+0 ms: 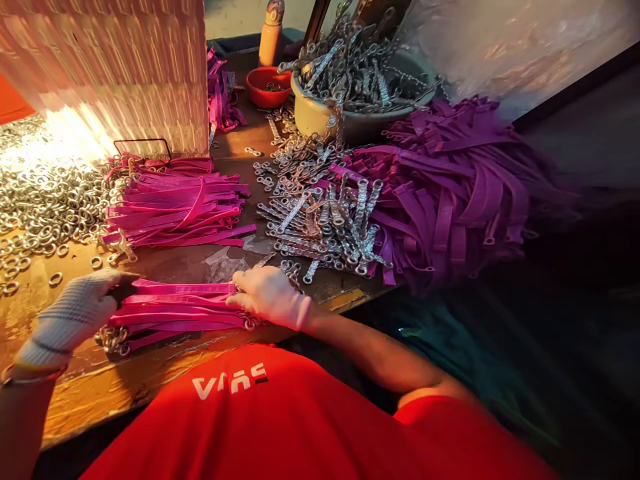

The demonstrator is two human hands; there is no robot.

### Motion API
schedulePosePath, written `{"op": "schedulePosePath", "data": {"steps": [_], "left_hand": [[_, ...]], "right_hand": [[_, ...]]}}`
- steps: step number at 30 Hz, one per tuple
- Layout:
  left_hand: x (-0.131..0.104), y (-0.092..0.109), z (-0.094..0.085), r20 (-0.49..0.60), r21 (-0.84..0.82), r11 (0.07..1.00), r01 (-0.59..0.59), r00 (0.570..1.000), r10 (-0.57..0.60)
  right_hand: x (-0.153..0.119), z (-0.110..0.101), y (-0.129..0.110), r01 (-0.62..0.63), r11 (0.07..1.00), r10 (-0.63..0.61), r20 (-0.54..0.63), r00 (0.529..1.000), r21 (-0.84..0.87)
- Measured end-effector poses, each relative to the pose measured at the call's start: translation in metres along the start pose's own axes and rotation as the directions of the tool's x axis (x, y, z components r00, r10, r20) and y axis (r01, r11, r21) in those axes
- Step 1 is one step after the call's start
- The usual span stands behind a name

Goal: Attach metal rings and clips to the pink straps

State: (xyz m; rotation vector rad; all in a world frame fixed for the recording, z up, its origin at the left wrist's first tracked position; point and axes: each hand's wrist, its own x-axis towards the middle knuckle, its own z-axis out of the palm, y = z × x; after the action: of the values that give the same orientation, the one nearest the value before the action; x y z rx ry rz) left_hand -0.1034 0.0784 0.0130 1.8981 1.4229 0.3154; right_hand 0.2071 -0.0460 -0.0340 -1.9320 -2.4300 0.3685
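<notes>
A bundle of pink straps (180, 310) with metal rings at its ends lies across the wooden table near its front edge. My left hand (77, 313), in a white knitted glove, has its fingers closed round the bundle's upper left end. At the opposite end, my right hand (273, 293), in a thin white glove, is pinched on the upper straps, its fingertips partly hidden. Just behind lies a larger pile of pink straps (185, 203). Metal link pieces (325, 227) are heaped to the right of it.
Loose metal rings (60, 200) spread over the left of the table (85, 387). A tub (320, 117) heaped with metal chains, a red bowl (270, 87) and a bottle (271, 37) stand behind. Purple straps (460, 187) pile up at right. A ribbed translucent panel (115, 67) rises back left.
</notes>
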Motion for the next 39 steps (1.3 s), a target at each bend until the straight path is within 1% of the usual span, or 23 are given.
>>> {"op": "schedulePosePath", "data": {"steps": [2,3,4,5,7,8,10,12,14,16,17,19,22,25,27,29,31,32,33,35,37,38,39], "left_hand": [[-0.011,0.0,-0.002,-0.063,-0.026,0.993,0.112,0.992,-0.114],[-0.015,0.004,0.003,-0.051,-0.125,0.975,0.182,0.98,-0.19],[-0.019,0.011,0.012,-0.011,-0.297,0.919,0.258,0.962,-0.273],[-0.021,0.02,0.023,0.073,-0.497,0.806,0.321,0.941,-0.33],[-0.02,0.038,0.05,0.256,-0.79,0.483,0.377,0.919,-0.299],[-0.017,0.046,0.063,0.33,-0.862,0.314,0.397,0.911,-0.247],[-0.009,0.057,0.086,0.427,-0.896,0.053,0.442,0.887,-0.179],[-0.003,0.061,0.102,0.489,-0.872,-0.105,0.478,0.864,-0.124],[0.0,0.061,0.113,0.516,-0.847,-0.188,0.497,0.855,-0.062],[0.001,0.06,0.122,0.516,-0.837,-0.229,0.497,0.856,-0.028],[0.0,0.06,0.126,0.51,-0.837,-0.245,0.489,0.859,-0.027],[0.0,0.06,0.131,0.49,-0.844,-0.277,0.459,0.87,-0.053],[-0.001,0.061,0.136,0.425,-0.881,-0.273,0.387,0.9,-0.099],[-0.003,0.057,0.136,0.32,-0.941,-0.16,0.298,0.937,-0.14],[-0.005,0.051,0.134,0.26,-0.965,-0.059,0.254,0.953,-0.154],[-0.008,0.045,0.131,0.218,-0.972,0.058,0.23,0.963,-0.157],[-0.009,0.039,0.128,0.2,-0.966,0.133,0.222,0.966,-0.162],[-0.009,0.036,0.127,0.201,-0.965,0.133,0.224,0.965,-0.169],[-0.009,0.034,0.126,0.219,-0.967,0.091,0.237,0.96,-0.178],[-0.008,0.029,0.125,0.32,-0.947,-0.085,0.309,0.934,-0.163],[-0.009,0.026,0.125,0.436,-0.889,-0.203,0.41,0.894,-0.102],[-0.01,0.025,0.125,0.467,-0.873,-0.202,0.444,0.881,-0.08],[-0.012,0.024,0.126,0.468,-0.877,-0.159,0.453,0.881,-0.072]], "right_hand": [[-0.001,-0.008,0.024,-0.014,1.0,0.014,-0.034,0.999,-0.001],[0.001,-0.012,0.039,-0.044,0.999,0.041,-0.073,0.997,-0.031],[0.004,-0.016,0.055,-0.093,0.992,0.083,-0.119,0.989,-0.081],[0.008,-0.018,0.071,-0.145,0.978,0.122,-0.148,0.981,-0.153],[0.018,-0.021,0.099,-0.175,0.935,0.145,-0.117,0.982,-0.309],[0.023,-0.02,0.111,-0.163,0.914,0.145,-0.077,0.987,-0.37],[0.031,-0.017,0.125,-0.123,0.896,0.134,-0.005,0.991,-0.426],[0.034,-0.014,0.129,-0.117,0.911,0.119,-0.02,0.993,-0.396],[0.033,-0.013,0.119,-0.108,0.967,0.076,-0.14,0.987,-0.231],[0.029,-0.01,0.095,-0.021,0.995,0.047,-0.265,0.963,0.1],[0.028,-0.008,0.077,0.043,0.954,0.05,-0.3,0.953,0.296],[0.026,-0.002,0.037,0.105,0.765,0.084,-0.26,0.962,0.636],[0.031,0.01,-0.016,0.053,0.461,0.165,-0.145,0.976,0.886],[0.038,0.019,-0.041,-0.02,0.287,0.292,-0.068,0.954,0.958],[0.04,0.019,-0.045,-0.073,0.249,0.335,-0.016,0.942,0.966],[0.041,0.014,-0.045,-0.137,0.212,0.333,0.061,0.941,0.968],[0.04,0.006,-0.047,-0.199,0.137,0.319,0.147,0.936,0.97],[0.04,0.002,-0.048,-0.215,0.091,0.317,0.176,0.932,0.972],[0.039,-0.002,-0.05,-0.22,0.054,0.321,0.191,0.928,0.974],[0.037,-0.006,-0.055,-0.193,0.025,0.355,0.172,0.919,0.981],[0.036,-0.006,-0.058,-0.141,0.065,0.396,0.104,0.912,0.988],[0.036,-0.006,-0.058,-0.12,0.107,0.406,0.067,0.911,0.987],[0.035,-0.006,-0.057,-0.107,0.158,0.404,0.035,0.914,0.982]]}}
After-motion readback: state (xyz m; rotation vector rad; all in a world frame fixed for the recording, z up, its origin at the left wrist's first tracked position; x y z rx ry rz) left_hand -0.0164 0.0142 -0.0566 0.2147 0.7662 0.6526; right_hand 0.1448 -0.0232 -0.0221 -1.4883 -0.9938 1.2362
